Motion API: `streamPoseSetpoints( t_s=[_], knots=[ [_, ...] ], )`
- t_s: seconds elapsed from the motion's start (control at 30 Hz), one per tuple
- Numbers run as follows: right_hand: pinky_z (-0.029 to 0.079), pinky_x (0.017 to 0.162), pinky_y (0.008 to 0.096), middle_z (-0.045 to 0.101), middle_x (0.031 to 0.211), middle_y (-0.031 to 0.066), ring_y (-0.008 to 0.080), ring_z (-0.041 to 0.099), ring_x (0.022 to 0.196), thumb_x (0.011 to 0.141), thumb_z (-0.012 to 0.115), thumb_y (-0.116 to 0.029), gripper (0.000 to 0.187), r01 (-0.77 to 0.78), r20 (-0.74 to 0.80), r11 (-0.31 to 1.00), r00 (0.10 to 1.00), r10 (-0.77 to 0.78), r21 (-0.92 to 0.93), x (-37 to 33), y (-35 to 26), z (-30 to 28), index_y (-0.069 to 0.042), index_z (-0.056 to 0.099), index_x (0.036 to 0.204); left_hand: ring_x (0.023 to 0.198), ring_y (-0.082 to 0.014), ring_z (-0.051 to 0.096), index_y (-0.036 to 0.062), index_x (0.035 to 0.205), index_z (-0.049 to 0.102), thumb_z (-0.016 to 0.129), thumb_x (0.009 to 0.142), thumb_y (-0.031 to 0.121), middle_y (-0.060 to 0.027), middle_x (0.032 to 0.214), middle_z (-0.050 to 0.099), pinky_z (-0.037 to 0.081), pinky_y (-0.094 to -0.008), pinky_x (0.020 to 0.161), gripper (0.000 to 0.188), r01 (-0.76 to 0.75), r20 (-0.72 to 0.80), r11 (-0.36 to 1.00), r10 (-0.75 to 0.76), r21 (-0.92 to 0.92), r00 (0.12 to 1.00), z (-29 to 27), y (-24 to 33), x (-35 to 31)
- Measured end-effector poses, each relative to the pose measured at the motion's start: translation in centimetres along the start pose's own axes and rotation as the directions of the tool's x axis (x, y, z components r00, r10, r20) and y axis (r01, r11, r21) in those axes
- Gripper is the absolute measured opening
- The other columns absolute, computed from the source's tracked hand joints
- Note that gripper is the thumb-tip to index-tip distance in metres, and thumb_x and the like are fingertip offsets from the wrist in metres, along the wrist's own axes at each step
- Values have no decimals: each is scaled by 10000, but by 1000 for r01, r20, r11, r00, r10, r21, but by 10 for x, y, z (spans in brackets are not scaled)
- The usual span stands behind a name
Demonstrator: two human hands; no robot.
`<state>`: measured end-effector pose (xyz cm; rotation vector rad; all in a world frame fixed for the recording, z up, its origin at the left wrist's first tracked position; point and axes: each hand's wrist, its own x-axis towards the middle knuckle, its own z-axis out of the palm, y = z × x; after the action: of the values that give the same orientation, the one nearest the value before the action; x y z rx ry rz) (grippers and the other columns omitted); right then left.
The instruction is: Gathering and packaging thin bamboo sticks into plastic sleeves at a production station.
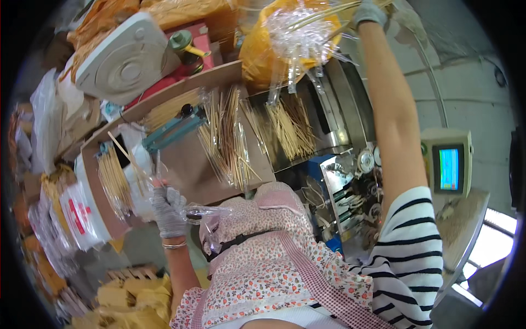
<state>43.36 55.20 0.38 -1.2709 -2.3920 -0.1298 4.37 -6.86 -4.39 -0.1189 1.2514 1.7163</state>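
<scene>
My left hand, in a grey knit glove, is closed on a clear plastic wrapper that trails toward my apron. Beside it, a bundle of pale wooden chopsticks lies at the left end of the cardboard tray. My right arm stretches far forward, and my gloved right hand is at the top edge, closed around the ends of long thin sticks. Its fingertips are partly cut off. Below those sticks, crumpled clear wrappers spill over a yellow bag.
Wrapped chopsticks and a teal tool lie in the tray. More sticks rest on a metal machine at right. A small screen stands beyond my right arm; a white fan lies at the back left.
</scene>
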Motion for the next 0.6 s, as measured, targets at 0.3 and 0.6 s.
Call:
streamPoseSetpoints(
  t_s=[0.3,0.6],
  knots=[
    [348,393,272,495,562,9,104,417,416,760,702,-372,355,-751,486,483,660,573,450,-35,-102,181,-41,586,818,367,-46,210,118,821,501,476,925,306,67,482,278,193,-214,356,217,51,-439,997,-22,54,898,-35,-25,-5],
    [463,735,356,617,778,184,284,604,782,710,510,-704,763,-510,329,855,796,509,-89,-29,-124,231,34,632,858,375,-40,275,117,807,499,505,908,349,63,487,335,239,-191,363,253,206,-457,962,-104,178,884,-5,-78,29]
  ],
)
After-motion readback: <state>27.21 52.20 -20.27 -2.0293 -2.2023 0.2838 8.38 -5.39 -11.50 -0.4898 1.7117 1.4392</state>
